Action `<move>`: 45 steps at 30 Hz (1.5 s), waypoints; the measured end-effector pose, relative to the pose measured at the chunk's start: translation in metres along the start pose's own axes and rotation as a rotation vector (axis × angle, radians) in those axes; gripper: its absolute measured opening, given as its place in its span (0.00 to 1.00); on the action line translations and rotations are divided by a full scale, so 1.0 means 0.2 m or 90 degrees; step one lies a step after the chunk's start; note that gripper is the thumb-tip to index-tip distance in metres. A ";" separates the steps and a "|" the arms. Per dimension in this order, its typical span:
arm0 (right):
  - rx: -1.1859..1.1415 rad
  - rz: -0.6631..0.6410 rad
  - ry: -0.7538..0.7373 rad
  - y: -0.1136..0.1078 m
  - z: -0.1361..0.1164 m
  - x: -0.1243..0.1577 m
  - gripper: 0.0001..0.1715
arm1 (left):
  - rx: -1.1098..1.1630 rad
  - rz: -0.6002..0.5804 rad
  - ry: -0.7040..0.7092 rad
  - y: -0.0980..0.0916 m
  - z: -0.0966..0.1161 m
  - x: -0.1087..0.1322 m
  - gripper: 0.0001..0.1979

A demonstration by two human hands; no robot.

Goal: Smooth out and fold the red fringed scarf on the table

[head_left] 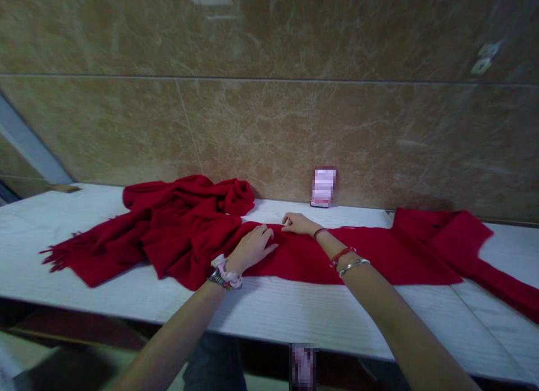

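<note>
A long dark red scarf [379,253] lies spread along a white table [295,312], with a crumpled heap of red cloth with fringes [177,222] at the left. My left hand [252,248] rests flat on the scarf's middle, fingers stretched out. My right hand [298,223] lies on the scarf's far edge, fingers extended toward the left. Both hands touch the cloth near where the flat part meets the heap. Bracelets circle both wrists.
A small blurred upright object [323,187] stands against the brown marble wall [269,99] behind the scarf. The scarf's right end [484,250] trails toward the table's right side. A small brown item [63,188] lies at the far left.
</note>
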State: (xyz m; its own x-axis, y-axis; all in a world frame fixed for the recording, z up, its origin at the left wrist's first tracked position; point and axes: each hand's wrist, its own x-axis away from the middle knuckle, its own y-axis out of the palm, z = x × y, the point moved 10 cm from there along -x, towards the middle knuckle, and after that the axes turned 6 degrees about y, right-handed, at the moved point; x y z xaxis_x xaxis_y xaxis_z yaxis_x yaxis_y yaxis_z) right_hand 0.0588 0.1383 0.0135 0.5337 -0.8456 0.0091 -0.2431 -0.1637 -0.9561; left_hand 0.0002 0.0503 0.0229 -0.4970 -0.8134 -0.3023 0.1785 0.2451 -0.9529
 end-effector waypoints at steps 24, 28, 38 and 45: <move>0.046 0.049 0.001 0.03 0.03 -0.01 0.11 | -0.178 -0.139 0.145 -0.01 0.08 0.22 0.18; 0.043 0.078 0.021 0.03 0.06 -0.01 0.11 | -0.165 -0.214 0.218 -0.01 0.15 0.27 0.18; 0.048 0.142 0.030 0.00 0.03 0.02 0.12 | -0.060 -0.225 0.229 -0.07 0.16 0.27 0.19; 0.035 0.182 0.006 0.01 0.03 0.05 0.10 | 0.018 -0.196 0.087 -0.02 0.01 0.16 0.21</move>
State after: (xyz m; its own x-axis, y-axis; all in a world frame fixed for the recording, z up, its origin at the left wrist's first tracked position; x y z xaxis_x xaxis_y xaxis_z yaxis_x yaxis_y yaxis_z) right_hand 0.0683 0.1327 0.0101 0.4424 -0.8581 -0.2608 -0.3381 0.1098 -0.9347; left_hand -0.0155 0.0220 0.0174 -0.6408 -0.7677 -0.0020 0.0244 -0.0178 -0.9995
